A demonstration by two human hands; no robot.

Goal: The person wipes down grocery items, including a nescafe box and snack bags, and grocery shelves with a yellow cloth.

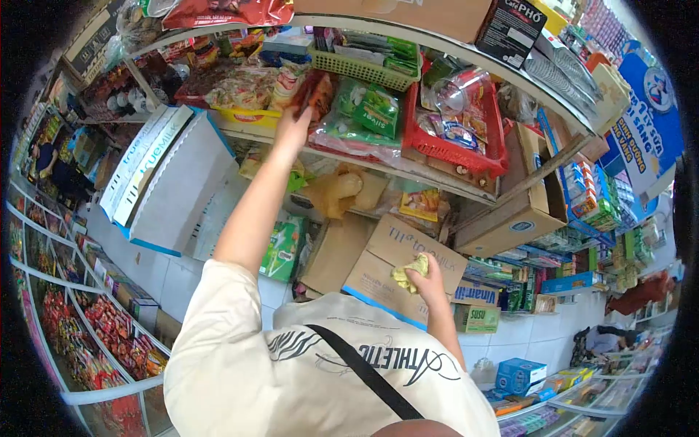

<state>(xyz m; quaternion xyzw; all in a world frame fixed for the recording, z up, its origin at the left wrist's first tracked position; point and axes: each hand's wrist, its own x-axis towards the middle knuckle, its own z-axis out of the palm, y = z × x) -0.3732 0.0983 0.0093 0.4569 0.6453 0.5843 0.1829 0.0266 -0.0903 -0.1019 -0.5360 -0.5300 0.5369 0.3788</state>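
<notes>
My left hand [293, 125] reaches onto the shelf and is closed on a dark red packet [316, 93]. Beside that packet, on its right, lie green bags [375, 111] in clear plastic. A yellow tray [247, 118] of packaged goods is on its left. Lower down, in front of my body, my right hand [428, 277] grips a crumpled yellow-green cloth [410, 274] above a cardboard box [397, 266].
A red basket [457, 151] and a green basket [364, 67] hold packets on the shelf. A white carton [171, 175] stands at the left. An open cardboard box [517, 193] is at the right. People are at the far left [58, 167] and right [644, 293].
</notes>
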